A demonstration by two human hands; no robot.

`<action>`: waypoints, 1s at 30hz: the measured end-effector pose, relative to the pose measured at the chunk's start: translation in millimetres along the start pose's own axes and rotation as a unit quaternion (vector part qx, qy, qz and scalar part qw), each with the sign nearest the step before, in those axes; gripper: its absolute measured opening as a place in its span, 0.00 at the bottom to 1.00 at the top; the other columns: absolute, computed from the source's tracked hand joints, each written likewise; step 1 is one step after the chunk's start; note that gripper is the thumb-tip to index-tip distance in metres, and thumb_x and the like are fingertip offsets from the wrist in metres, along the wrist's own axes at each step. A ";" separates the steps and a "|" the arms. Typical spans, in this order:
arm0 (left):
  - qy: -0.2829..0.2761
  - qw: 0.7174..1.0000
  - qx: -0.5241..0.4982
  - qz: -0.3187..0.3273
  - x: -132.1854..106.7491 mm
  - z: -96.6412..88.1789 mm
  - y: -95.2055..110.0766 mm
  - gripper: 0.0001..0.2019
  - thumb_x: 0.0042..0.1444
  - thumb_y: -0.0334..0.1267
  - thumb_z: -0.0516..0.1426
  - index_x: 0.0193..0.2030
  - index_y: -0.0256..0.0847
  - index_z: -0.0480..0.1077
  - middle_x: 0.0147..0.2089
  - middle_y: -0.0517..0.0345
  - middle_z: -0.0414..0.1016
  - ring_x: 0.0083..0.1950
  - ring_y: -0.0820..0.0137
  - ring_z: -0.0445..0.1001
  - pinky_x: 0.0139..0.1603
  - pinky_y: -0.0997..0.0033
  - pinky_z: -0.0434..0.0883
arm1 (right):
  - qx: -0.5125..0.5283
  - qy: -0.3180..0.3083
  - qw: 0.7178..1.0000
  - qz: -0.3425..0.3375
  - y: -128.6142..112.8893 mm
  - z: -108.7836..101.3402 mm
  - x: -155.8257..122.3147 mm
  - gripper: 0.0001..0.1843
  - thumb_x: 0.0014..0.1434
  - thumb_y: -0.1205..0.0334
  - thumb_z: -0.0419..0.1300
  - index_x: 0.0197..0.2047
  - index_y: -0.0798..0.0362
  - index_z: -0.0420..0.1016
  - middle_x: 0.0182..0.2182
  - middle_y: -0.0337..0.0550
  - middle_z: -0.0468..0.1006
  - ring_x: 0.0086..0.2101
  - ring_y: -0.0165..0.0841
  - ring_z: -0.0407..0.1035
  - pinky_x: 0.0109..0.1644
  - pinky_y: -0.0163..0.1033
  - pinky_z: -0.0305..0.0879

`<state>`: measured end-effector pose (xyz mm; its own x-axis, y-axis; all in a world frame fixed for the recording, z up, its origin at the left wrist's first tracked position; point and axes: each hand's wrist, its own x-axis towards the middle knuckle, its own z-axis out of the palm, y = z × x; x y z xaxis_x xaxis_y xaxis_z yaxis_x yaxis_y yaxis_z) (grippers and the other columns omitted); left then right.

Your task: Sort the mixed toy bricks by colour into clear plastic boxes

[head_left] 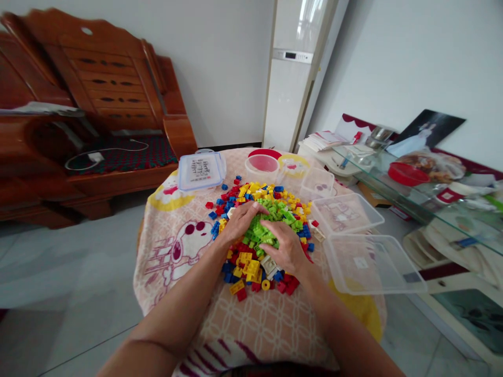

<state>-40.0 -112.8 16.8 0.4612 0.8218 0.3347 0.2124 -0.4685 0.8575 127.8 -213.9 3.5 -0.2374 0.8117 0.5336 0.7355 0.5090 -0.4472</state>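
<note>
So on my left there's a big reddish-brown carved wooden seat (106, 78), with a white cable (126, 149) lying on its dark red-and-green patterned cushion (157, 153). Straight ahead I've got a tall, glossy white appliance (288, 99) with a small dark display, up by the pale wall (228, 68). Off to my right, a clear glass tabletop (432, 203) holds a round red bowl (408, 174) just beside a bulging see-through plastic bag (448, 163), near a dark rectangular photo (436, 128). Pale grey tiles (78, 283) underneath.
</note>
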 end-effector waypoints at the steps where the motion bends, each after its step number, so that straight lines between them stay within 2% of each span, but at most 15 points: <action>1: -0.009 1.000 -0.003 0.009 -0.9 -0.3 1.6 0.35 0.67 0.63 0.41 0.38 0.43 0.82 0.45 0.52 0.81 0.49 0.60 0.77 0.58 0.61 0.71 | -0.002 -0.006 1.000 -0.010 -0.6 -2.0 -3.0 0.30 0.58 0.68 0.67 0.63 0.46 0.70 0.49 0.49 0.79 0.49 0.44 0.73 0.55 0.51 0.72; 3: -0.029 0.999 -0.002 0.022 -4.3 -0.6 6.1 0.35 0.67 0.63 0.41 0.34 0.43 0.81 0.45 0.52 0.81 0.49 0.61 0.77 0.59 0.62 0.71 | -0.008 -0.014 0.999 -0.033 -1.5 -6.1 -9.4 0.27 0.59 0.69 0.65 0.61 0.45 0.72 0.48 0.48 0.80 0.49 0.43 0.73 0.56 0.52 0.72; 6: -0.057 0.998 0.020 0.025 -13.2 -0.4 12.9 0.33 0.68 0.62 0.42 0.36 0.43 0.81 0.43 0.52 0.81 0.47 0.61 0.77 0.56 0.62 0.71 | -0.017 -0.014 0.998 -0.065 -2.6 -11.4 -19.2 0.24 0.60 0.69 0.64 0.59 0.46 0.73 0.46 0.47 0.80 0.48 0.43 0.73 0.57 0.53 0.71; 10: -0.062 0.995 0.064 0.037 -26.6 -0.3 17.2 0.30 0.69 0.59 0.43 0.40 0.43 0.81 0.40 0.52 0.80 0.43 0.64 0.77 0.51 0.65 0.71 | -0.027 -0.007 0.995 -0.093 -3.7 -16.3 -30.8 0.23 0.62 0.68 0.61 0.60 0.48 0.72 0.45 0.48 0.80 0.48 0.43 0.73 0.61 0.56 0.68; 13: -0.067 0.993 0.081 0.059 -34.1 -1.1 17.2 0.27 0.68 0.58 0.48 0.37 0.43 0.81 0.37 0.52 0.80 0.41 0.65 0.76 0.47 0.65 0.70 | -0.041 -0.001 0.995 -0.096 -1.7 -18.8 -38.8 0.23 0.62 0.69 0.60 0.60 0.47 0.72 0.44 0.47 0.80 0.48 0.42 0.73 0.63 0.57 0.67; 19: -0.053 0.991 0.102 0.068 -45.4 -7.5 17.1 0.23 0.62 0.59 0.55 0.30 0.42 0.78 0.32 0.52 0.77 0.37 0.66 0.74 0.42 0.66 0.70 | -0.057 0.022 0.996 -0.069 7.6 -26.8 -50.3 0.23 0.63 0.68 0.59 0.60 0.45 0.74 0.46 0.47 0.80 0.49 0.42 0.74 0.62 0.58 0.68; 26: -0.026 0.995 0.079 0.052 -59.4 -11.6 14.1 0.25 0.62 0.59 0.55 0.23 0.42 0.74 0.24 0.55 0.72 0.30 0.68 0.70 0.39 0.65 0.69 | -0.076 0.088 0.993 -0.012 14.4 -30.7 -55.8 0.17 0.65 0.64 0.58 0.56 0.48 0.76 0.50 0.50 0.80 0.53 0.44 0.73 0.59 0.56 0.70; 30: 0.001 0.999 0.042 0.020 -59.1 -12.6 13.2 0.25 0.64 0.57 0.53 0.26 0.42 0.76 0.24 0.56 0.74 0.29 0.68 0.71 0.38 0.66 0.71 | -0.037 0.108 0.993 0.044 15.7 -34.7 -62.0 0.13 0.67 0.58 0.59 0.52 0.49 0.78 0.51 0.51 0.80 0.53 0.43 0.73 0.59 0.53 0.71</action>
<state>-75.3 -163.5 13.2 0.4692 0.8025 0.3686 0.2658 -0.5264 0.8076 176.0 -266.2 -11.7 -0.0352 0.7677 0.6398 0.7936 0.4106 -0.4489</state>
